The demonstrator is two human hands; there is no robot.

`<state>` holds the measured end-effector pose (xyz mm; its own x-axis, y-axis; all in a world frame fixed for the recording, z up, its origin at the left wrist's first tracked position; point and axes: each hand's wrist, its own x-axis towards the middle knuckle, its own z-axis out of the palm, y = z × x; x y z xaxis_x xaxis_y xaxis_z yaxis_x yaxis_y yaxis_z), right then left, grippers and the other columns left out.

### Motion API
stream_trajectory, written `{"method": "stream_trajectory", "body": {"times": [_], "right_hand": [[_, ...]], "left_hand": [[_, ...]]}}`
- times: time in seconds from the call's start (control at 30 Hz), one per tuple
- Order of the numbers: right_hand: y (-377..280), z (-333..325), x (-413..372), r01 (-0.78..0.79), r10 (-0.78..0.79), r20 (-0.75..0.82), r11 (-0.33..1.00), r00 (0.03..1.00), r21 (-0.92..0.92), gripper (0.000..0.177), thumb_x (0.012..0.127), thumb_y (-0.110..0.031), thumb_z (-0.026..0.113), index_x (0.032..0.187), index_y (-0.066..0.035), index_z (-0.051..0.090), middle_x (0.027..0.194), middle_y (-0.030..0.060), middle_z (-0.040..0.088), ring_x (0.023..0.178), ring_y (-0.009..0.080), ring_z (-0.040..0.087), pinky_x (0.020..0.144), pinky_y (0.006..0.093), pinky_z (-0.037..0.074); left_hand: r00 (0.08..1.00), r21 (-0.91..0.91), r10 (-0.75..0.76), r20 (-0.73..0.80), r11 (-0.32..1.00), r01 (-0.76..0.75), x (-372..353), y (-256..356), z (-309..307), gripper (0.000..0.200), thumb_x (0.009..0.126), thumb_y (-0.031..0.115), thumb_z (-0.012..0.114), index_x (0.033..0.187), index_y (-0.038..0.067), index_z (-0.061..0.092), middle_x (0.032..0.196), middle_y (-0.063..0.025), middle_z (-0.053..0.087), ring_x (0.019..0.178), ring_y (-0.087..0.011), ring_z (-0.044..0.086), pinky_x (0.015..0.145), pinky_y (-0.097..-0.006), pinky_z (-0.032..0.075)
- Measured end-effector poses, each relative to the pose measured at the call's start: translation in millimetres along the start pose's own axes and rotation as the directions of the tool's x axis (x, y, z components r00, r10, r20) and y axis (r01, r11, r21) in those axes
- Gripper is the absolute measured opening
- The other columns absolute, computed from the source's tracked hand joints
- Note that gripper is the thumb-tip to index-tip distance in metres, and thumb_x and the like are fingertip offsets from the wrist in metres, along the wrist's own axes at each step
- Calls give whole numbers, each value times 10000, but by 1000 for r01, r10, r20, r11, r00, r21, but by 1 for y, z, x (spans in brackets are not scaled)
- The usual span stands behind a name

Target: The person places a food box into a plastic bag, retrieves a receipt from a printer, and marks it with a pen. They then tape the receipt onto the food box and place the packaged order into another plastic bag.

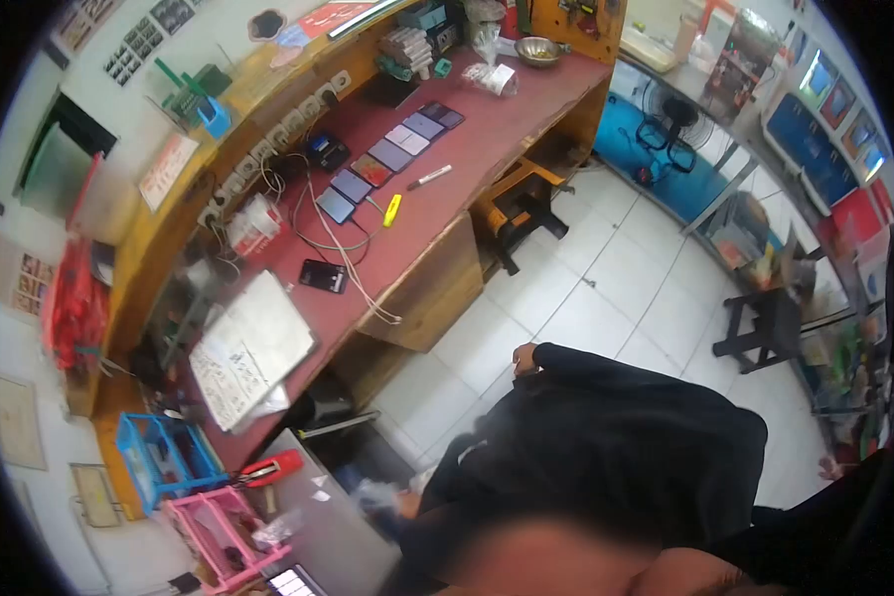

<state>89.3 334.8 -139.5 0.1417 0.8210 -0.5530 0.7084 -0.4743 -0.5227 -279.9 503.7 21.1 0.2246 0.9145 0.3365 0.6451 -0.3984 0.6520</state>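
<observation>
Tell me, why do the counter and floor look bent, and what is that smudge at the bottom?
Head view: a fisheye lens bows the red counter and floor tiles, dark corners ring the frame, and the bottom middle is a blurred patch below a black sleeve.

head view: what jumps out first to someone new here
A row of phones lies along the red counter, with a yellow marker beside it. Nearer, a blue basket and a pink basket stand at the counter's end.
</observation>
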Motion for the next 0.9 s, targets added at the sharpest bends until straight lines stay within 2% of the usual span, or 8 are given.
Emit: {"method": "stream_trajectory", "body": {"times": [0.03, 0.1, 0.13, 0.23, 0.3, 0.47, 0.7, 0.9], "right_hand": [[8, -30, -22, 71, -74, 87, 997, 993, 32, 400, 737, -287, 681, 1034, -24, 633, 824, 132, 691, 677, 242, 672, 583, 350, 536], [-7, -83, -65, -240, 251, 48, 829, 967, 506, 343, 749, -258, 673, 1019, -49, 640, 765, 93, 690, 611, 173, 659, 512, 306, 519], [11, -79, -63, -145, 309, -193, 801, 931, 582, 288, 764, -242, 664, 998, -75, 641, 729, 76, 681, 583, 145, 641, 486, 293, 503], [77, -47, -63, -111, 703, -481, 616, 524, 780, 156, 799, -202, 628, 881, -71, 651, 724, 122, 666, 581, 198, 624, 505, 346, 506], [84, -47, -73, 41, 880, -70, 57, 470, 997, 157, 818, -195, 607, 915, -73, 628, 728, 124, 649, 549, 202, 589, 453, 347, 477], [143, -81, -40, 539, 880, 81, -358, 468, 762, 127, 865, -168, 528, 945, -72, 545, 734, 122, 581, 466, 182, 494, 372, 292, 365], [290, -399, 57, 732, 829, -431, 38, 357, 680, 223, 874, -294, 560, 967, -92, 573, 800, 30, 613, 657, 159, 574, 597, 311, 502], [364, -679, 143, 742, 775, -462, -13, 431, 671, 478, 871, -315, 629, 1204, -21, 451, 1056, 164, 592, 847, 280, 640, 728, 405, 554]], "left_hand": [[996, 38, -80, 34, 996, 79, -13, -25, 9, 309, 910, 367, 499, 875, 85, 618, 837, -116, 675, 882, -266, 595, 865, -420, 365], [973, 116, -212, 86, 973, 202, -37, -73, 26, 333, 912, 367, 490, 882, 67, 631, 821, -138, 670, 863, -287, 604, 833, -425, 390], [956, 154, -269, 116, 956, 251, -48, -91, 30, 345, 914, 366, 486, 885, 58, 637, 813, -149, 667, 853, -297, 608, 816, -428, 402], [897, 259, -398, 191, 902, 345, -67, -130, 42, 383, 917, 365, 473, 896, 30, 656, 788, -183, 659, 823, -327, 621, 767, -436, 439], [882, 297, -419, 214, 888, 350, -64, -148, 54, 408, 920, 364, 464, 902, 12, 669, 772, -205, 654, 804, -348, 629, 735, -441, 464], [854, 354, -492, 169, 839, 414, -22, -137, 82, 440, 923, 367, 452, 900, -9, 678, 747, -225, 646, 771, -365, 633, 693, -446, 486], [871, 401, -492, -8, 796, 453, 97, -44, 201, 454, 924, 375, 446, 879, -16, 672, 728, -220, 639, 738, -360, 621, 671, -446, 478], [876, 486, -461, -143, 738, 468, 185, 38, 277, 468, 925, 383, 440, 860, -22, 666, 711, -215, 633, 711, -355, 612, 652, -446, 471]]}}
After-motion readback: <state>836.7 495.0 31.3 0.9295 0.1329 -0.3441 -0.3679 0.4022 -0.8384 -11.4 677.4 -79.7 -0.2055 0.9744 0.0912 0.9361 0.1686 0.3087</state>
